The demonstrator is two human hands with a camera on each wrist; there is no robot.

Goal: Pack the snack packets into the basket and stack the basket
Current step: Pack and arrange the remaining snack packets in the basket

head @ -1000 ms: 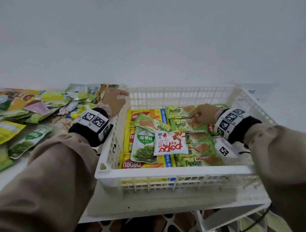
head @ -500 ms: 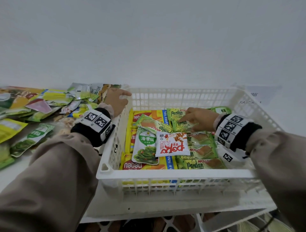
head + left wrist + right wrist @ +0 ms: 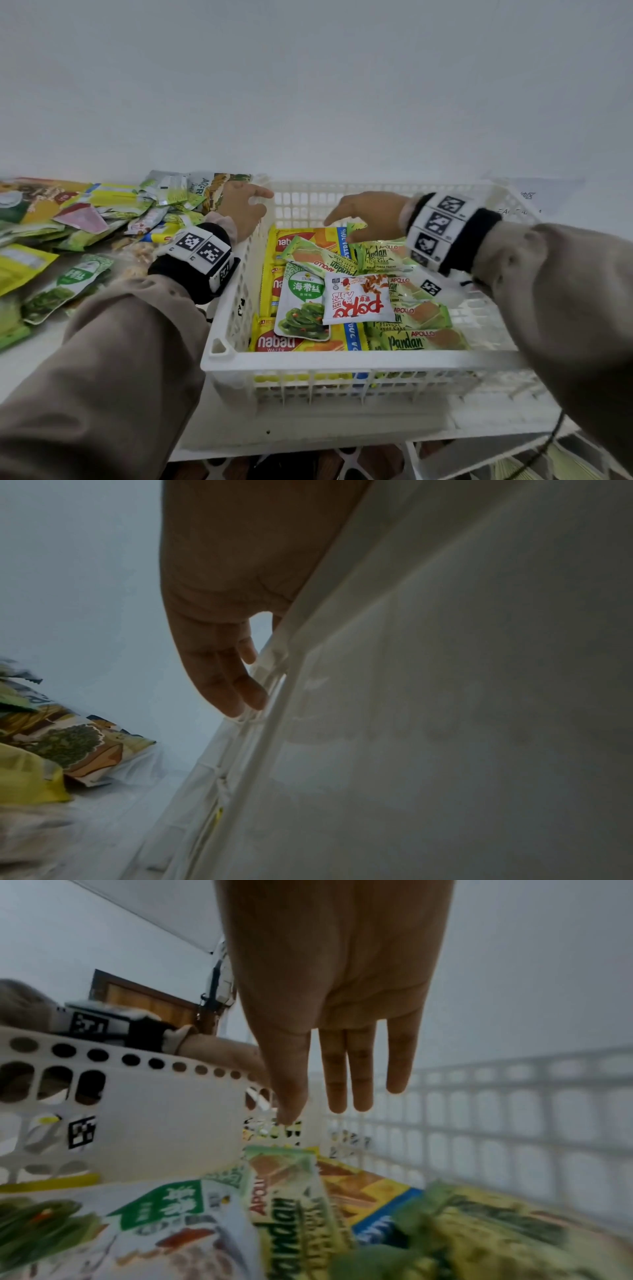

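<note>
Holding assorted snack packets (image 3: 356, 301), white slatted basket (image 3: 342, 363)

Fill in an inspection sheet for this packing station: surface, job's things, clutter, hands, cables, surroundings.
Surface: white tabletop.
Job's things: white slotted plastic basket holding yellow Nabati wafer packs, green Pandan cake packets, a seaweed pouch and a white-red snack packet.
Clutter: unpacked packets heaped left of the basket.
Hands: left hand rests on the basket's left wall; right hand open above the packets, empty.
Cables: thin dark cord, lower right.
Surroundings: plain white wall.
</note>
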